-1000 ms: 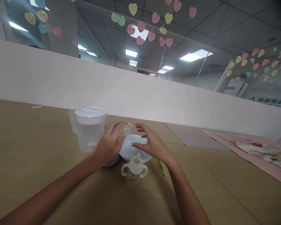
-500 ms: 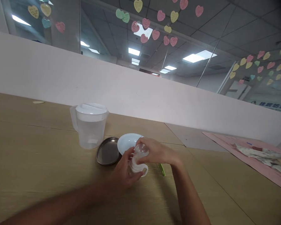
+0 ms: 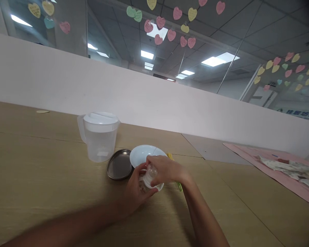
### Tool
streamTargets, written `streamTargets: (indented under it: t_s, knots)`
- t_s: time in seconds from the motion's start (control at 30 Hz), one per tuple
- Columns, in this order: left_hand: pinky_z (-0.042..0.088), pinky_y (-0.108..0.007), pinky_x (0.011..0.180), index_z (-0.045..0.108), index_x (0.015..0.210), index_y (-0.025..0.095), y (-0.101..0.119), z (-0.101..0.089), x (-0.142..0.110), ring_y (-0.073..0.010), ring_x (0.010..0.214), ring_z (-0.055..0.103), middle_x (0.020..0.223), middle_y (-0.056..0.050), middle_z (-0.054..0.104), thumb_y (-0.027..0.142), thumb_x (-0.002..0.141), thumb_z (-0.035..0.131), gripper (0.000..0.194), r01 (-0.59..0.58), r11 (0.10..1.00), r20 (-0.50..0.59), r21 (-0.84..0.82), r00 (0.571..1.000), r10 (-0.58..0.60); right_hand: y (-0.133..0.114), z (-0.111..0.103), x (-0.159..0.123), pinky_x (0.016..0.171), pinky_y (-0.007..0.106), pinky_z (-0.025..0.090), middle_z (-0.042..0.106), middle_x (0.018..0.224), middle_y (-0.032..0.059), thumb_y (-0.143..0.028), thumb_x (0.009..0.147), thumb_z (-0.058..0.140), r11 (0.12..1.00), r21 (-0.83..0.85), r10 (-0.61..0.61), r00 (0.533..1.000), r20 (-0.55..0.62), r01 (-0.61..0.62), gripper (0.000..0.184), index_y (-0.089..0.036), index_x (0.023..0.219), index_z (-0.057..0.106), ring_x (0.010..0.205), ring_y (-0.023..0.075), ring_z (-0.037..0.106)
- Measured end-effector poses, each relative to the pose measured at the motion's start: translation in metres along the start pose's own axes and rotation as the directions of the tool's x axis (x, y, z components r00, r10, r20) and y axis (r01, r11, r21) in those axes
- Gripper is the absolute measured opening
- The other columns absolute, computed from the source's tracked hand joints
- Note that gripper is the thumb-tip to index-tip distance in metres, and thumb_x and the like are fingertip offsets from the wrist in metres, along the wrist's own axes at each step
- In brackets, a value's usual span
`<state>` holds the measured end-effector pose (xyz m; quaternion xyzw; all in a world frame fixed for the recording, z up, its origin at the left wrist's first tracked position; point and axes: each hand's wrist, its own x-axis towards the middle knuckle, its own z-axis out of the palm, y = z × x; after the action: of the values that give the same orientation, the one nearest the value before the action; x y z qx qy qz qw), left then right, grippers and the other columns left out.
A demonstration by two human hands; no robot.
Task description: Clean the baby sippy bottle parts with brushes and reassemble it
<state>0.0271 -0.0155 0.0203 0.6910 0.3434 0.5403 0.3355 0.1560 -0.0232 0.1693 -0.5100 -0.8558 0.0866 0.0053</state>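
Note:
A clear baby bottle (image 3: 142, 187) stands tilted between my two hands at the middle of the table. My left hand (image 3: 134, 192) is wrapped round its body from the left, the thumb at the near side. From above and the right, my right hand (image 3: 166, 168) grips the bottle's top, a translucent nipple (image 3: 152, 170) set in a pale collar. My fingers hide part of the bottle and the collar. Just behind the hands lies a white bowl (image 3: 139, 152), partly covered by my right hand. A dark round metal tray (image 3: 119, 165) touches or nearly touches the bowl's left side.
A lidded plastic pitcher (image 3: 101, 144) with clear liquid stands at the back left. Something yellow (image 3: 169, 156) and a green handle-like piece (image 3: 179, 186) show around my right wrist. A pink cloth (image 3: 249, 151) with items on it lies far right. A white wall (image 3: 144, 103) borders the table.
My right hand has moved slightly down and left, and the clear top now sits lower at the collar. A yellow piece has come into sight behind my right hand.

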Motion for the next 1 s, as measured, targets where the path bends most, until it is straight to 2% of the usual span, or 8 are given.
streamTargets:
  t_s: [0.33, 0.63, 0.77, 0.87, 0.97, 1.0]
  knots:
    - [0.049, -0.04, 0.083, 0.036, 0.123, 0.03, -0.005, 0.001, -0.001, -0.0258, 0.099, 0.055, 0.115, -0.003, 0.052, 0.036, 0.063, 0.073, 0.07, -0.052, 0.998, -0.023, 0.02, 0.998, 0.053, -0.004, -0.002, 0.0, 0.059, 0.024, 0.031, 0.058, 0.091, 0.006, -0.025, 0.057, 0.073, 0.997, -0.073, 0.016, 1.0, 0.024, -0.014, 0.045, -0.017, 0.094, 0.049, 0.083, 0.0208, 0.053]
    - [0.049, -0.042, 0.084, 0.037, 0.122, 0.029, 0.0, -0.001, -0.002, -0.026, 0.103, 0.053, 0.116, -0.005, 0.052, 0.036, 0.065, 0.072, 0.067, -0.036, 0.999, 0.003, 0.024, 0.999, 0.036, -0.006, 0.004, 0.002, 0.055, 0.024, 0.031, 0.058, 0.093, 0.009, -0.029, 0.055, 0.075, 0.992, -0.104, 0.067, 0.998, 0.021, -0.064, 0.052, -0.017, 0.099, 0.05, 0.083, 0.0237, 0.053]
    - [0.048, -0.044, 0.086, 0.037, 0.123, 0.028, -0.001, -0.002, -0.002, -0.0264, 0.103, 0.054, 0.116, -0.006, 0.053, 0.034, 0.066, 0.072, 0.067, -0.053, 0.998, 0.0, 0.042, 0.999, 0.053, -0.003, 0.004, 0.003, 0.056, 0.024, 0.033, 0.058, 0.091, 0.0076, -0.029, 0.055, 0.074, 0.993, -0.091, 0.082, 0.997, 0.009, -0.081, 0.051, -0.018, 0.1, 0.052, 0.082, 0.0232, 0.054]
    - [0.048, -0.043, 0.088, 0.036, 0.124, 0.028, -0.001, -0.002, -0.001, -0.0258, 0.104, 0.054, 0.117, -0.006, 0.053, 0.031, 0.066, 0.071, 0.068, -0.077, 0.996, 0.001, 0.051, 0.997, 0.077, 0.01, 0.001, 0.004, 0.058, 0.024, 0.037, 0.058, 0.088, 0.0036, -0.033, 0.055, 0.075, 0.999, 0.029, 0.015, 0.999, 0.035, -0.016, 0.049, -0.021, 0.098, 0.055, 0.082, 0.0209, 0.054]
    - [0.048, -0.04, 0.086, 0.039, 0.119, 0.027, 0.002, -0.002, 0.0, -0.024, 0.1, 0.056, 0.112, -0.006, 0.055, 0.028, 0.067, 0.07, 0.061, -0.105, 0.993, 0.025, 0.053, 0.994, 0.104, 0.032, -0.006, 0.001, 0.064, 0.025, 0.043, 0.058, 0.096, 0.0018, -0.04, 0.057, 0.076, 0.956, 0.291, -0.073, 0.994, 0.084, 0.046, 0.053, -0.024, 0.104, 0.055, 0.083, 0.0173, 0.055]
    - [0.048, -0.039, 0.086, 0.041, 0.117, 0.025, 0.003, -0.002, 0.001, -0.0238, 0.098, 0.057, 0.11, -0.006, 0.056, 0.027, 0.066, 0.07, 0.058, -0.111, 0.992, 0.028, 0.052, 0.994, 0.109, 0.04, -0.009, -0.002, 0.067, 0.026, 0.044, 0.057, 0.1, 0.0029, -0.042, 0.058, 0.076, 0.923, 0.381, -0.084, 0.994, 0.064, 0.054, 0.056, -0.023, 0.107, 0.054, 0.085, 0.017, 0.054]
